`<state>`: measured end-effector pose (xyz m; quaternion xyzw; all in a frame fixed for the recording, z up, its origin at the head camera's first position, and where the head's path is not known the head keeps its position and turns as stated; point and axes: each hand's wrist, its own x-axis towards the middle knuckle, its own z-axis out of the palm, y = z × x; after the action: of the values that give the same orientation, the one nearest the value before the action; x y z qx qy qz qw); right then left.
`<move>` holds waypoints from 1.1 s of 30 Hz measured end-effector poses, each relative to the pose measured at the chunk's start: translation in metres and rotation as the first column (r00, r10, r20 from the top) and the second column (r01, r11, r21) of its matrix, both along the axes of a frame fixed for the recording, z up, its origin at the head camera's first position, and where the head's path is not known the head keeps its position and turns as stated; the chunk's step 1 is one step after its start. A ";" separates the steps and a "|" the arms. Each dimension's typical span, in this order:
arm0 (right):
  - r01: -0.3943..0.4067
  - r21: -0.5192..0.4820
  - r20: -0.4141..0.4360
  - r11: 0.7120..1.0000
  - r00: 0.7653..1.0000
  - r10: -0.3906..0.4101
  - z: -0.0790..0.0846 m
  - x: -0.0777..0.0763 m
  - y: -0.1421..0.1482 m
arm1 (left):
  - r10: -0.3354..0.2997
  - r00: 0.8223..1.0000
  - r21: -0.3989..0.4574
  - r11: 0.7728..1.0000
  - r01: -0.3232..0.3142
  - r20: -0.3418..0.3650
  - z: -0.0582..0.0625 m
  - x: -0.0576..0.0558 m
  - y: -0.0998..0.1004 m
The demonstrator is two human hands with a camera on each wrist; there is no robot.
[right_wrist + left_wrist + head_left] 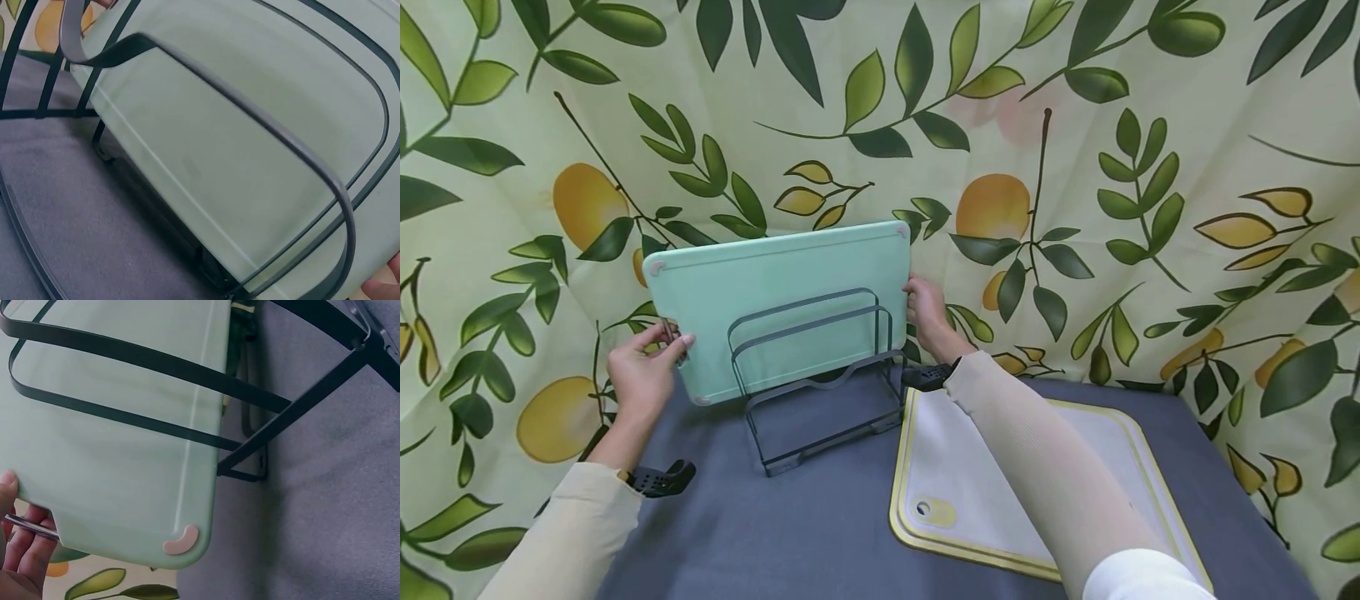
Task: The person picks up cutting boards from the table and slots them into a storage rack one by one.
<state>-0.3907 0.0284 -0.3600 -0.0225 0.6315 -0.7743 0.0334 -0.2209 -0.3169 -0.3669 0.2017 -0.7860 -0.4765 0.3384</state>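
A mint-green cutting board (775,275) stands tilted behind the wire hoops of a dark metal rack (150,359). At its left end, my left hand (643,367) grips the board, thumb on the front face and fingers curled behind at a metal piece, seen in the left wrist view. My right hand (931,312) pinches the board's right edge. Pink pads (181,540) mark its corners. The right wrist view shows the board's lower edge close to the rack's base; whether they touch I cannot tell.
On the grey tabletop (820,533), right of the rack, lies a white cutting board (977,475) with a yellow rim, partly under my right forearm. A leaf-and-fruit patterned cloth (865,192) hangs close behind the rack and along both sides.
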 end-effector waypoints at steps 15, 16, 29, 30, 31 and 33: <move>-0.003 0.324 -0.062 0.946 0.998 0.025 0.008 0.007 0.015 | -0.050 0.999 0.127 0.991 0.049 0.009 -0.011 -0.003 0.000; -0.012 0.367 -0.072 0.930 0.997 0.042 0.009 0.009 0.018 | -0.050 0.998 0.112 0.993 0.047 0.023 -0.011 -0.003 -0.001; -0.193 0.527 -0.152 0.828 0.937 0.315 0.019 0.056 0.078 | -0.002 1.000 -0.089 0.996 0.000 -0.028 0.026 0.025 -0.002; -0.202 0.537 -0.160 0.819 0.929 0.334 0.019 0.061 0.083 | -0.007 0.999 -0.073 0.997 0.003 -0.054 0.030 0.028 -0.001; -0.206 0.551 -0.170 0.809 0.921 0.350 0.019 0.066 0.089 | -0.013 0.997 -0.062 0.998 0.009 -0.071 0.034 0.031 0.000; -0.205 0.585 -0.192 0.784 0.905 0.379 0.020 0.076 0.099 | -0.022 0.994 -0.070 0.997 0.015 -0.103 0.042 0.038 0.005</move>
<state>-0.3148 0.1273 -0.3397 -0.2275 0.8138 -0.5311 0.0632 -0.1832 -0.3119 -0.3246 0.1574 -0.7851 -0.4620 0.3813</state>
